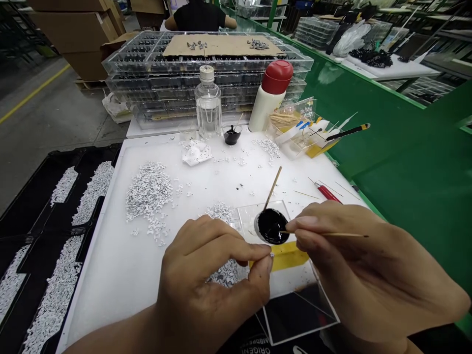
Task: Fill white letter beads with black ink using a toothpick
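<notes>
My left hand pinches a tiny white part between thumb and forefinger, just in front of a small cup of black paint-like liquid. A thin wooden toothpick is held in my right hand, its tip in the cup. Another wooden stick leans in the cup. Underneath lies a clear plate with a strip of yellow tape. Partly hidden by my left hand is a heap of small white and grey parts.
Another white pile lies to the left. Behind stand a clear bottle, a second black cup, a red-capped flask and a tool box. A red-handled tool lies right. Black trays flank the table; stacked clear trays rise behind.
</notes>
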Demonstrator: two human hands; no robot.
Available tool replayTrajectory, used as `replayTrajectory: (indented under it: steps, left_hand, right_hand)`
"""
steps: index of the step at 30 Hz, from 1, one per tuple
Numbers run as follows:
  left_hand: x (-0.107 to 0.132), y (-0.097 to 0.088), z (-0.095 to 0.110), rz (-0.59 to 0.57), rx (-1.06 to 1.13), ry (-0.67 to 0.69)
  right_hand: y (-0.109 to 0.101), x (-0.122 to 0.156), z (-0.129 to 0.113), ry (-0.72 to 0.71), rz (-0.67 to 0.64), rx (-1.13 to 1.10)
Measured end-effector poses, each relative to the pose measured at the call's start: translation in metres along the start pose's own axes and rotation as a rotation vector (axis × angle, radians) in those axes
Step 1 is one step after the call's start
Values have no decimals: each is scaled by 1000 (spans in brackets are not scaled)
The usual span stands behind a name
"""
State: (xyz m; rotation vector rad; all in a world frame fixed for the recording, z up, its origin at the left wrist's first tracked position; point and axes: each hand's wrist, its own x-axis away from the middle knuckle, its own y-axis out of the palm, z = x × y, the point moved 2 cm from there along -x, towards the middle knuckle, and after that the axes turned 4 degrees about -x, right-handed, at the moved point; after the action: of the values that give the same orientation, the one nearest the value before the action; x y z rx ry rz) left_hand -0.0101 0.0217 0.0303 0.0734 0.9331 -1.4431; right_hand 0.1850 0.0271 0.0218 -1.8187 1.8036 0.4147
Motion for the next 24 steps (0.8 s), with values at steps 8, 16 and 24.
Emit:
replayTrajectory:
  steps: [8, 16, 24]
  left_hand:
    - [0, 0, 0, -4, -13, 3]
    - [0, 1, -1, 2, -13, 2]
    - [2, 2, 0, 8, -8, 4]
  right_hand:
    - [18, 5, -6, 13, 96, 9]
    - [22, 4, -11, -3, 128, 62]
    - [-6, -3, -4, -9, -140, 89]
